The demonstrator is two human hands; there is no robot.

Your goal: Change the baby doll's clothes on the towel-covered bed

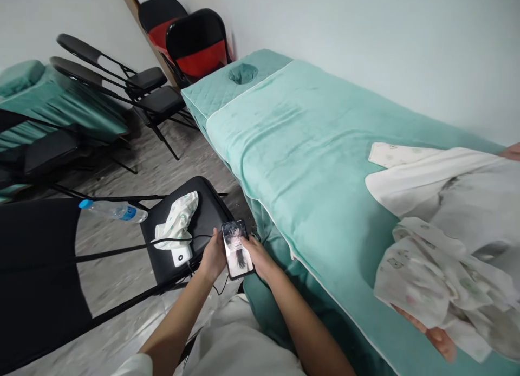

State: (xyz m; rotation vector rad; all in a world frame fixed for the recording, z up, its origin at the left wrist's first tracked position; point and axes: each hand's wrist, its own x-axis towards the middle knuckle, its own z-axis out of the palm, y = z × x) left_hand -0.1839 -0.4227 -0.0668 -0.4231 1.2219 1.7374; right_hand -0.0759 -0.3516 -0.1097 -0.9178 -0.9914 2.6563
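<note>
Both my hands hold a smartphone (pixel 236 250) with its screen lit, low in the middle of the view. My left hand (pixel 213 255) grips its left edge. My right hand (pixel 255 255) wraps the right side with the thumb on the screen. A black cable runs from the phone toward a white power bank (pixel 181 255) on the black folding chair (pixel 205 213) just beyond my hands. A patterned cloth (pixel 179 220) lies on that chair seat.
A teal massage bed (pixel 300 148) with a face hole fills the right side. A doll wrapped in white patterned cloths (pixel 447 240) lies on it. A water bottle (pixel 114 210) rests at left. Several black folding chairs stand at left and rear.
</note>
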